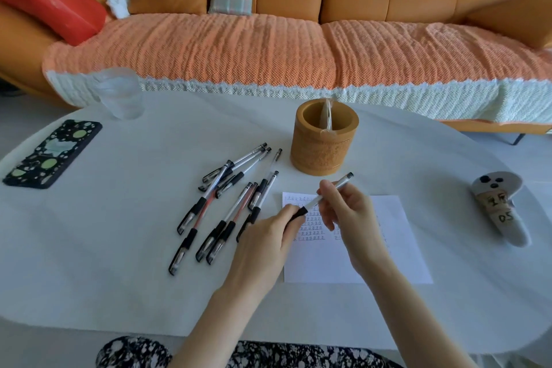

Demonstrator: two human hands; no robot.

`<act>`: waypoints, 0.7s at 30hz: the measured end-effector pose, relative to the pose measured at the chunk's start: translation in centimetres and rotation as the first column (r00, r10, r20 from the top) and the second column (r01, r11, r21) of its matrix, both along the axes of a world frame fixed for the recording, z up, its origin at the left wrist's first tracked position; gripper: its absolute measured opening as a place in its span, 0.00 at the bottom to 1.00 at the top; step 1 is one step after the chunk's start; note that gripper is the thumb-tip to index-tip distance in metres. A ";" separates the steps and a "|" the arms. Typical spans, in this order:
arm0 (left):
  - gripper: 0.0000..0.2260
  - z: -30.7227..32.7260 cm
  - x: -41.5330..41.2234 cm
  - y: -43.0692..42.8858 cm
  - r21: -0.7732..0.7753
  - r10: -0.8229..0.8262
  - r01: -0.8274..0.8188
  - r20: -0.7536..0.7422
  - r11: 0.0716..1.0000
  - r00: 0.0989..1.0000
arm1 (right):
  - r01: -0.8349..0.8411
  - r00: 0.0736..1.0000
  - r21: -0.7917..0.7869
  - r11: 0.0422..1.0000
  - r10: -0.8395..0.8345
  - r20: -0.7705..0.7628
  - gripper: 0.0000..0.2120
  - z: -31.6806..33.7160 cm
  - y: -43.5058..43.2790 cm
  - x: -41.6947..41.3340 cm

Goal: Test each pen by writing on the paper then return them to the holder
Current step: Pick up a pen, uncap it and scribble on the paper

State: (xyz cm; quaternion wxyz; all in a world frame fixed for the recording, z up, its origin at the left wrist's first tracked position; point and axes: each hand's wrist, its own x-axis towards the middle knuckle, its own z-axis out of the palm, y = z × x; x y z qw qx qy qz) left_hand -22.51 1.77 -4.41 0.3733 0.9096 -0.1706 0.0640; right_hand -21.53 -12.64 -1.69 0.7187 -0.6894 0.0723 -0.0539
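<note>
I hold one gel pen (327, 193) over the paper (397, 236), right grip (348, 207) closed on its barrel, left grip (270, 236) pinching the black cap end. It slants from lower left up toward the holder (324, 140). Next, I judge, uncap and write.

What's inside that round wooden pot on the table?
The pot shows only something thin, clear and plastic-looking leaning inside; no pens stick out. Its bottom is hidden by the wall.
</note>
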 end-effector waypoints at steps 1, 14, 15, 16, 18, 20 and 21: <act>0.08 -0.1 0.0 0.0 -0.016 -0.012 0.011 -0.023 1.000 1.000 | 0.002 1.000 -0.001 1.000 -0.002 -0.003 0.12 -0.2 0.0 -0.1; 0.11 0.3 -0.2 0.5 -0.130 -0.098 0.082 -0.120 0.988 0.988 | -0.076 0.989 0.218 0.973 0.102 -0.110 0.13 -1.5 -0.3 -1.0; 0.13 0.4 -0.2 0.6 -0.123 -0.094 0.076 -0.149 0.989 0.984 | -0.077 0.986 0.245 0.967 0.110 -0.126 0.13 -1.5 -0.5 -1.0; 0.15 0.4 -0.2 1.0 -0.100 -0.080 0.063 -0.177 0.993 0.981 | -0.057 0.986 0.290 0.955 0.100 -0.134 0.13 -1.6 -0.7 -1.0; 0.16 0.4 -0.3 2.1 -0.020 -0.050 0.047 -0.208 0.999 0.977 | 0.026 0.990 0.384 0.923 0.029 -0.138 0.11 -1.6 -1.6 -1.0; 0.18 0.5 -0.6 3.2 0.065 -0.027 0.043 -0.222 0.997 0.975 | 0.074 0.992 0.372 0.925 -0.029 -0.125 0.09 -1.5 -2.6 -1.3; 0.19 0.6 -0.8 3.5 0.100 -0.021 0.046 -0.237 0.994 0.971 | 0.068 0.994 0.336 0.939 -0.033 -0.108 0.10 -1.5 -2.9 -1.5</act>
